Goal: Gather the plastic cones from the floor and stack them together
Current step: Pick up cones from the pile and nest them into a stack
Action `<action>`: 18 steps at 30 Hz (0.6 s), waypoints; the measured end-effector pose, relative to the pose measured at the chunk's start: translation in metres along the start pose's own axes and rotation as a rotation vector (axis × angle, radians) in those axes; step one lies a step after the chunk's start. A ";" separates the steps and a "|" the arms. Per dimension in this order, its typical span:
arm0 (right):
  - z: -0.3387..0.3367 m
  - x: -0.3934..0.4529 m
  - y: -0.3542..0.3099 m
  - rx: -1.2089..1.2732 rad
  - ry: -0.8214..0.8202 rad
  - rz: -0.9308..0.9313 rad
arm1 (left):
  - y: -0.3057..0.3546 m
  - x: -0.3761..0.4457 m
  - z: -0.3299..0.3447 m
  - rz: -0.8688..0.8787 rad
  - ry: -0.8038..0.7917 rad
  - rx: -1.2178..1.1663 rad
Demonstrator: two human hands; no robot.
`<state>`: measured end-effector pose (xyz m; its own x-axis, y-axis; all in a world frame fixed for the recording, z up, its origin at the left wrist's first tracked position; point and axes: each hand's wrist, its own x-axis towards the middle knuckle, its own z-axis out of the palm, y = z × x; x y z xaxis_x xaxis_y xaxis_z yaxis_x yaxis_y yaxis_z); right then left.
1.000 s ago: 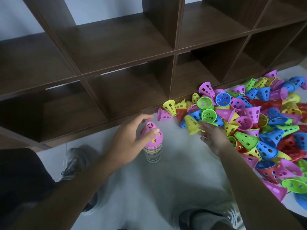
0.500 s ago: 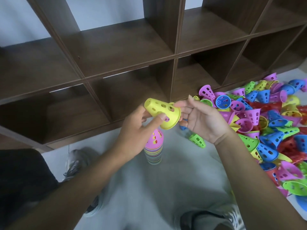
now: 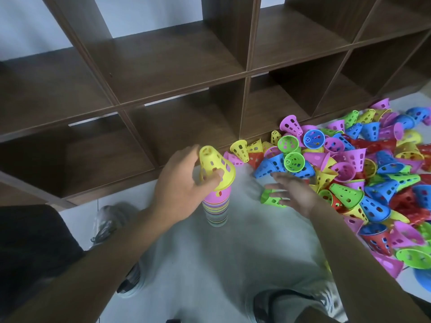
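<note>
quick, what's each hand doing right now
Left hand: holds a yellow cone over the stack.
Right hand: open, over a green cone, holding nothing.

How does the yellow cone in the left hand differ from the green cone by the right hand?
The yellow cone is held above the stack by the left hand, narrow end up and tilted. The green cone lies on its side on the floor, under the right hand, whose fingers are spread. Both are perforated plastic cones.

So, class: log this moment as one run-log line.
left hand: grips yellow cone, tilted over stack | right hand: open, at green cone | pile: unsorted
</note>
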<state>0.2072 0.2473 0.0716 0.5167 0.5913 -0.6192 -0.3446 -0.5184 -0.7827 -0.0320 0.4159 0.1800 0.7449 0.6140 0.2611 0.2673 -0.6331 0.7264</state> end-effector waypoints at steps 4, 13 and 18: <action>-0.001 0.012 0.035 -0.235 0.094 0.029 | -0.014 -0.008 0.006 0.014 -0.046 0.102; 0.000 0.033 0.088 -0.929 0.167 -0.140 | -0.035 -0.022 0.018 -0.025 -0.132 0.105; 0.001 0.037 0.098 -1.050 0.258 -0.234 | -0.037 -0.022 0.018 -0.052 -0.148 0.072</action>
<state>0.1914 0.2192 -0.0276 0.6722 0.6599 -0.3357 0.5560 -0.7493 -0.3596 -0.0475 0.4169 0.1361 0.8091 0.5744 0.1242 0.3471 -0.6376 0.6877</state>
